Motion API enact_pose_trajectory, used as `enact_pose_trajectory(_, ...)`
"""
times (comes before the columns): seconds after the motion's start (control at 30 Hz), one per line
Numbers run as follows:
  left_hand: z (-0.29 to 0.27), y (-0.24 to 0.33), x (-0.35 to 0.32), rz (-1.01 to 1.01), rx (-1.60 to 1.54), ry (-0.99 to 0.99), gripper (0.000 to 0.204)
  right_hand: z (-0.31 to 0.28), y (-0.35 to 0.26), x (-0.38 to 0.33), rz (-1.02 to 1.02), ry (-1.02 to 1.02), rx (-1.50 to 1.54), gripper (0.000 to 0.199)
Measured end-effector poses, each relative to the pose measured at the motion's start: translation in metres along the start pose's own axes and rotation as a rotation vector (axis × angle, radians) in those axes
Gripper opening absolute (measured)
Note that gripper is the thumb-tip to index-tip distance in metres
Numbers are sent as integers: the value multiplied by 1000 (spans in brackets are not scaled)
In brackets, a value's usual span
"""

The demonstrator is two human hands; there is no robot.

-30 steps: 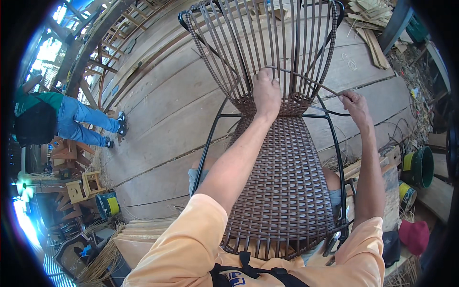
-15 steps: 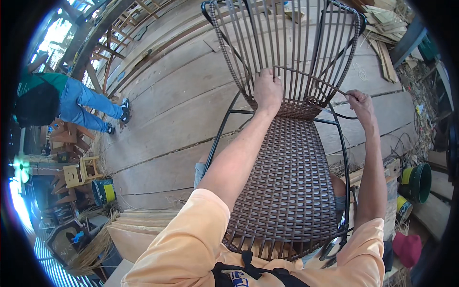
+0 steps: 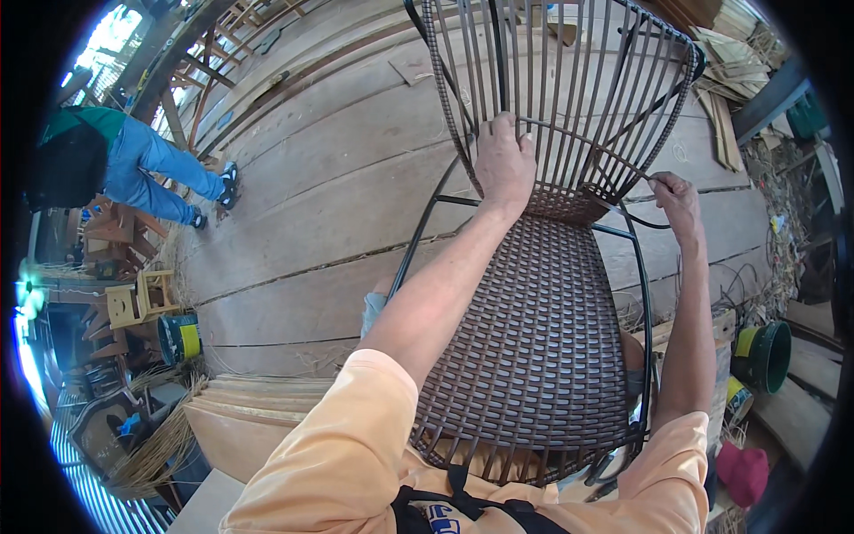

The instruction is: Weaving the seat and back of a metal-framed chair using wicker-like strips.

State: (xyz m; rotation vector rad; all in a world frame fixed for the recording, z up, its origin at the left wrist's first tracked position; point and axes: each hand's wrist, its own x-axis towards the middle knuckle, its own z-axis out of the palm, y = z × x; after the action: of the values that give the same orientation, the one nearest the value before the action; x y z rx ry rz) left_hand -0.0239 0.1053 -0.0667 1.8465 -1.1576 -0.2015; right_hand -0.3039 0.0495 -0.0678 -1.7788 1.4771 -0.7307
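Note:
A brown woven chair [image 3: 525,329] on a dark metal frame stands right in front of me, its seat closely woven. Long upright strands run up the backrest [image 3: 556,80], with a narrow woven band [image 3: 565,206] at its base. Across these uprights lies a loose brown wicker strand [image 3: 587,142]. My left hand [image 3: 505,167] is closed at the strand's left part, against the uprights; its fingertips are partly hidden. Out beyond the backrest's right edge, my right hand [image 3: 679,205] pinches the same strand, and a length of it curves back below the fingers toward the woven band.
At the far left stands a person in blue jeans [image 3: 147,169]. Stacked boards [image 3: 267,405] lie at the lower left, near a small wooden stool [image 3: 142,298]. Green buckets [image 3: 762,356] and a red cap [image 3: 743,473] are at right. Wood scraps [image 3: 729,62] lie at the upper right.
The chair and surroundings have shifted slightly in view. My left hand has turned, its fingers now curling over the uprights. My right hand still pinches the strand at the right.

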Motion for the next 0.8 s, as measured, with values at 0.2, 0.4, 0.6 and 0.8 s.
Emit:
enact_pose_trajectory(0.2, 9, 12, 9, -56, 59, -171, 25, -6, 6, 0, 5, -1, -19, 21)
enact_pose_trajectory(0.4, 15, -6, 6, -31, -107, -173, 19, -8, 9, 5, -7, 25, -10, 21)
enact_pose_trajectory(0.6, 4, -5, 7, 5, 88, -37, 30, 1, -3, 16, -55, -22, -61, 22)
enact_pose_trajectory(0.8, 0, -17, 11, -135, -122, -121, 23, 12, -16, 19, -88, -34, -52, 23)
